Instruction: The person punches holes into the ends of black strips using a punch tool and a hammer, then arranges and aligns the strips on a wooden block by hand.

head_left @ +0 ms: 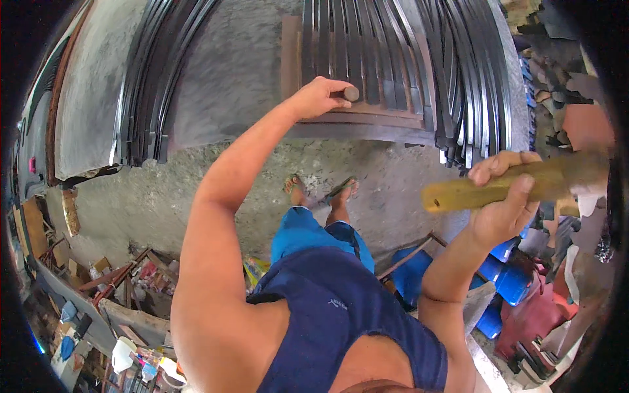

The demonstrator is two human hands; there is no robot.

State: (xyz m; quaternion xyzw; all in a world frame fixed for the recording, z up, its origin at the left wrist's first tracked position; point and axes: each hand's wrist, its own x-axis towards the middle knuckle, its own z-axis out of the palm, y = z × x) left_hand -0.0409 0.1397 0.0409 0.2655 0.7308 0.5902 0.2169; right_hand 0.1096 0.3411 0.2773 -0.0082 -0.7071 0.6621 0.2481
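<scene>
My left hand [321, 98] pinches a short round grey rod [351, 94], seen end-on, over dark strips [339, 46] lying side by side on a brown board [292, 46]; whether the rod touches them I cannot tell. At the right, my right hand [503, 196] grips the yellow wooden handle of a tool [445, 198] raised beside my body; its far end is blurred, likely a head of some heavier piece [583, 170].
A grey worktop [229, 59] carries bundles of long dark strips [141, 85] at left and more [472, 85] at right. Blue containers [508, 281], leather-like scraps [586, 124] and a red sheet [524, 314] lie rightward. Clutter [141, 275] lies behind me at lower left.
</scene>
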